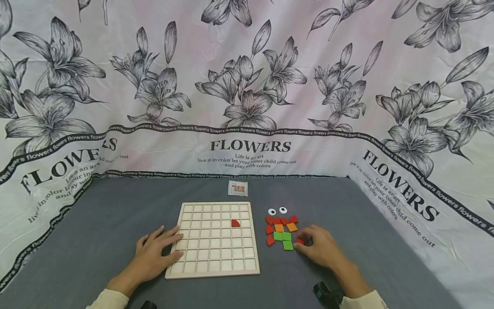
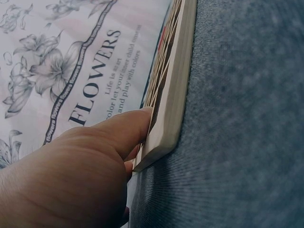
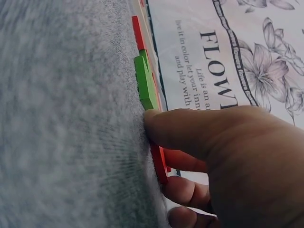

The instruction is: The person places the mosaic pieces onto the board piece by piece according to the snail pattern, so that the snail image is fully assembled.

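Note:
The square wooden grid board point(image 1: 216, 254) lies flat on the grey cloth. A red quarter-circle tile point(image 1: 236, 223) sits in one of its cells toward the upper right. My left hand point(image 1: 148, 256) rests spread on the board's left edge, its thumb point(image 2: 135, 126) over the rim in the left wrist view. My right hand point(image 1: 321, 248) pinches a red tile point(image 3: 159, 161) between thumb and fingers, low at the cloth. That tile is partly hidden by the fingers. Close by its thumb lie green tiles point(image 1: 287, 245), with orange tiles point(image 1: 291, 227) and several red tiles point(image 1: 269, 230) around them.
Two round eye pieces point(image 1: 283, 210) lie behind the coloured tiles. A small picture card point(image 1: 237, 188) with a grid pattern is at the back of the table. A flower-printed curtain point(image 1: 247, 150) stands along the back and sides of the grey tabletop point(image 1: 127, 206).

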A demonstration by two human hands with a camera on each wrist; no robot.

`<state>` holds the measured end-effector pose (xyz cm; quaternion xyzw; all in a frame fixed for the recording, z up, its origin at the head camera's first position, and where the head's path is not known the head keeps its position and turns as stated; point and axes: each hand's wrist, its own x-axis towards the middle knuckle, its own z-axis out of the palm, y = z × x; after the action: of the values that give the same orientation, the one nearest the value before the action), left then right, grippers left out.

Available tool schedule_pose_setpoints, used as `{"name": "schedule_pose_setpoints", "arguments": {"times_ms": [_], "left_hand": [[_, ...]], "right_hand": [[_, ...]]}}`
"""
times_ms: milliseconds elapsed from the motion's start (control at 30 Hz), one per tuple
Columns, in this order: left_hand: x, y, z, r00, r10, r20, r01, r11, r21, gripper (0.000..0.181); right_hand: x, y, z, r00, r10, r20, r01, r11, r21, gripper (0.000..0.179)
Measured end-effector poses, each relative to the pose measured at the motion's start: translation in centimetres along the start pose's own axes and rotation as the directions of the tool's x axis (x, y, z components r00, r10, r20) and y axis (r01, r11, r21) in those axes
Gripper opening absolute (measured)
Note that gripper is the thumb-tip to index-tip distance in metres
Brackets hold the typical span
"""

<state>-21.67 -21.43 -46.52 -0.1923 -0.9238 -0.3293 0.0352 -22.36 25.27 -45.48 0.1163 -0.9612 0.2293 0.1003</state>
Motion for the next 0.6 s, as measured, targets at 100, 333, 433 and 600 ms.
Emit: {"name": "schedule_pose_setpoints", "arguments": {"times_ms": [100,333,433,600], "left_hand": [[0.0,-0.1,0.0,1.000,0.001,0.001,-0.001,1.000,-0.004,0.050],[0.0,-0.2,0.1,1.000,-0.009,0.012,0.009,1.000,-0.011,0.051],[0.0,-0.3,0.2,1.000,-0.011,0.015,0.011,1.000,-0.014,0.052],[0.1,-0.3,0.2,1.000,-0.009,0.002,0.009,1.000,-0.013,0.052]], "right_hand": [[0.1,-0.1,0.1,1.000,0.012,0.021,-0.013,1.000,0.013,0.016],[-0.1,-0.5,-0.1,0.996,-0.046,-0.081,0.051,0.997,0.052,0.017],[0.0,-1.0,-0.3,0.984,-0.086,-0.154,0.095,0.994,0.056,0.021],[0.4,-2.8,-1.3,0.972,-0.120,-0.201,0.136,0.988,0.070,0.024]]}}
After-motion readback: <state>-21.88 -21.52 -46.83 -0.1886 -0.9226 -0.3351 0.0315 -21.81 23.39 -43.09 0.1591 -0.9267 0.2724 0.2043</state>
